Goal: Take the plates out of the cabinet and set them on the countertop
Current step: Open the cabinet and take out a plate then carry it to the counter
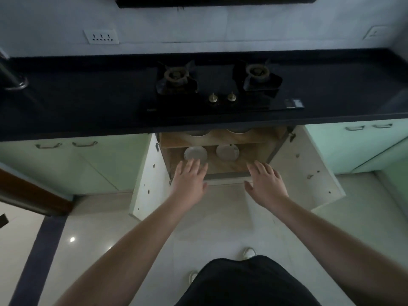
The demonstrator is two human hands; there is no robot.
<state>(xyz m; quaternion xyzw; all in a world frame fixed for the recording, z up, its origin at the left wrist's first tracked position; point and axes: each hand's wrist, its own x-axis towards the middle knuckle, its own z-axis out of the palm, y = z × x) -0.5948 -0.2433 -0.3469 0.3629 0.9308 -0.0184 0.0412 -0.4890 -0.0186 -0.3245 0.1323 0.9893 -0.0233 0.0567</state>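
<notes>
Two white plates lie on the lower wooden shelf of the open cabinet point(229, 167) under the stove. The left plate point(195, 153) is just beyond the fingertips of my left hand point(190, 176), which is open with fingers spread and holds nothing. The right plate point(227, 151) lies further back, to the left of my right hand point(266, 181). That hand is also open and hovers at the shelf's front edge. The black countertop point(88, 102) runs across the view above the cabinet.
A two-burner gas stove point(217, 85) with two knobs is set into the countertop. Both white cabinet doors point(148, 175) stand swung open to either side. A faucet point(11, 78) is at far left. Pale green closed cabinets flank the opening. My legs and shoes are below.
</notes>
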